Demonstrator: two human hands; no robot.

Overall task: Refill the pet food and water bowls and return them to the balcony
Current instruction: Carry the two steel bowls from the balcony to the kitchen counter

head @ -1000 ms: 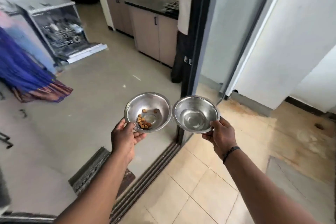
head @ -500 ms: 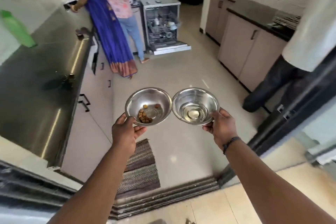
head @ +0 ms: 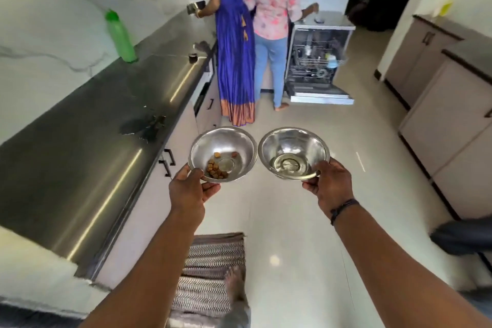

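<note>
Two steel bowls are held side by side at chest height over the kitchen floor. My left hand (head: 190, 190) grips the near rim of the food bowl (head: 234, 146), which has several brown kibble pieces (head: 216, 169) at its bottom. My right hand (head: 330, 185) grips the near rim of the water bowl (head: 306, 145), which holds a shallow pool of water (head: 288, 165). The two rims almost touch.
A long dark counter (head: 80, 157) with a green bottle (head: 120, 36) runs along the left. Two people (head: 253, 34) stand ahead beside an open dishwasher (head: 318, 66). Cabinets (head: 450, 120) line the right. A striped mat (head: 210, 271) lies under my foot.
The view has swung from the balcony doorway into the kitchen, and I have stepped forward over the mat. Both hands still hold the bowls the same way.
</note>
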